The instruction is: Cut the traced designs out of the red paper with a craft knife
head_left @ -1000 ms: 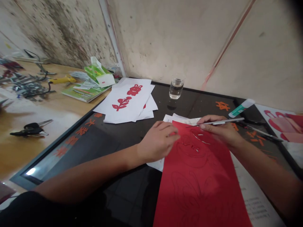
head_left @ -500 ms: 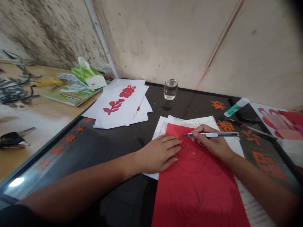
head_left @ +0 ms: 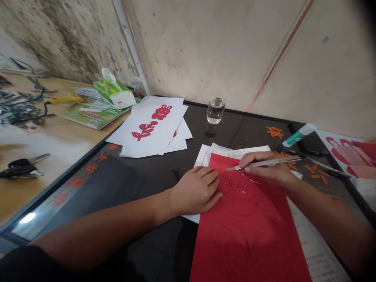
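A sheet of red paper (head_left: 246, 235) with pencilled outlines and fine cut slits lies across the dark tabletop. My right hand (head_left: 266, 170) grips a slim metal craft knife (head_left: 270, 163), its blade tip at the red paper near the cut lines. My left hand (head_left: 195, 192) rests on the paper's left edge, fingers slightly curved, holding nothing and pressing the sheet down. Loose white papers (head_left: 235, 151) stick out from beneath the red sheet.
White sheets bearing red paper-cuts (head_left: 149, 125) lie at the far left, beyond them a water glass (head_left: 216, 110). A glue tube (head_left: 298, 135), a second metal tool (head_left: 320, 166) and orange cut characters (head_left: 275, 132) lie right. Scissors (head_left: 22, 168) sit on the wooden table.
My right hand has tilted the knife, its handle now rising to the right. My left hand's fingers curl slightly more. The whole view has shifted a little.
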Action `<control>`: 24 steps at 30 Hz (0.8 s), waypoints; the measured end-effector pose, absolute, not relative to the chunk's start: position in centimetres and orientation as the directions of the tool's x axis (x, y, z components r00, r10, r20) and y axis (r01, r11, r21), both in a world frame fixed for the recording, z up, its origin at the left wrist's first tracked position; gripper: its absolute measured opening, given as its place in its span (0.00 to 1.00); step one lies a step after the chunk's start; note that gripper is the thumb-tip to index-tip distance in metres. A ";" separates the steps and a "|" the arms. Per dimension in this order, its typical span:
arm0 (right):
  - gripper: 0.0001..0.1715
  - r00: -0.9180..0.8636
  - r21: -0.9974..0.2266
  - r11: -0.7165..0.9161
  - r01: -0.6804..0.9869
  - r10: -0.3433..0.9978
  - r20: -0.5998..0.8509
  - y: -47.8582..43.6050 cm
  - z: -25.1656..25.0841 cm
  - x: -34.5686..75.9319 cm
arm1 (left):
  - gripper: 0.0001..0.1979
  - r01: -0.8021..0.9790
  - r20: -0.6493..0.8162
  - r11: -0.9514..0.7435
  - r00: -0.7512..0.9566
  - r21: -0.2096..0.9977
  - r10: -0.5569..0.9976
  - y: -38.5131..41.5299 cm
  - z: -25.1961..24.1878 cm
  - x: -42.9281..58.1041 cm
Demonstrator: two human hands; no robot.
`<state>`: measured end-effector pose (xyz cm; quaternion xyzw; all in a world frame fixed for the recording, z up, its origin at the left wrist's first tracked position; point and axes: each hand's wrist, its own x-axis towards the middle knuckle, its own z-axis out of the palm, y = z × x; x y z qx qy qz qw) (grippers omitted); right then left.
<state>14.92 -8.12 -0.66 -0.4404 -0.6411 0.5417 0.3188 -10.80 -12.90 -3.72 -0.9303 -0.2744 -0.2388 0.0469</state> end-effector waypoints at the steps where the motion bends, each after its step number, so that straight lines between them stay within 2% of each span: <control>1: 0.07 -0.426 -0.973 0.025 0.228 0.902 -0.077 -7.6 -0.2 14.5 | 0.18 0.528 0.465 -0.848 0.742 0.041 0.484 -12.9 -3.8 -10.8; 8: 0.09 -0.592 -0.955 0.021 0.297 0.789 -0.167 -5.6 1.4 13.5 | 0.19 0.537 0.467 -0.840 0.725 0.077 0.506 -12.5 -4.1 -10.7; 11: 0.10 -0.610 -0.942 -0.020 0.336 0.757 -0.234 -5.4 1.5 13.7 | 0.14 0.499 0.492 -0.867 0.753 0.008 0.438 -12.8 -3.7 -10.7; 13: 0.11 -0.573 -0.948 -0.072 0.309 0.781 -0.246 -5.4 1.1 13.7 | 0.13 0.431 0.500 -0.902 0.789 -0.039 0.355 -13.4 -3.4 -10.6; 17: 0.16 -0.292 -0.987 -0.058 0.152 0.951 -0.101 -6.2 -0.6 13.4 | 0.18 0.383 0.465 -0.923 0.825 -0.045 0.320 -14.8 -3.0 -10.2; 19: 0.17 -0.180 -0.980 0.009 0.198 0.983 -0.028 -7.0 -1.2 13.5 | 0.21 0.409 0.434 -0.912 0.829 -0.041 0.353 -15.1 -3.1 -10.0; 22: 0.15 -0.218 -0.943 0.085 0.323 0.976 0.013 -8.4 -1.4 14.1 | 0.30 0.479 0.394 -0.878 0.808 -0.007 0.438 -15.0 -3.4 -10.0; 24: 0.15 -0.270 -0.931 0.112 0.349 0.963 0.015 -9.0 -1.3 14.4 | 0.34 0.522 0.380 -0.853 0.785 0.018 0.489 -14.6 -3.5 -10.1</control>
